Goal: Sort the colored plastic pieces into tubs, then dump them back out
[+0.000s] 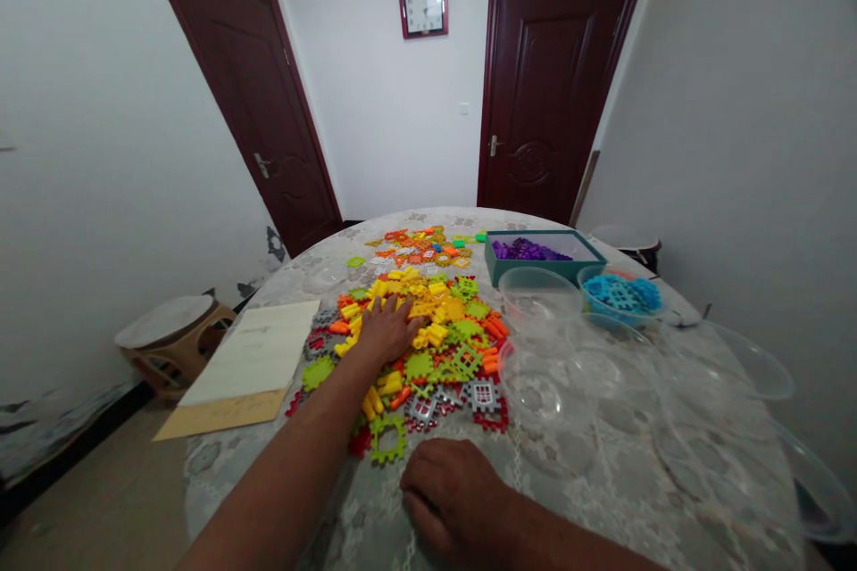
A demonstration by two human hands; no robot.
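Here our left hand [385,330] lies flat, fingers spread, on the pile of plastic blocks [428,330] mid-desk; right hand [455,491] rests loosely curled, grasping nothing, near edge. Risk: a sweep could knock pieces into the clear bowls [542,393] right or scatter them off the desk [603,500]

Clear bowls [549,393] right of block pile [428,330]

Two hands: left [386,332] at 12 o'clock on the pile [428,330], right [455,495] at 6. Two doors [549,98], one clock [423,8], one teal box [539,255], one stool [175,339].
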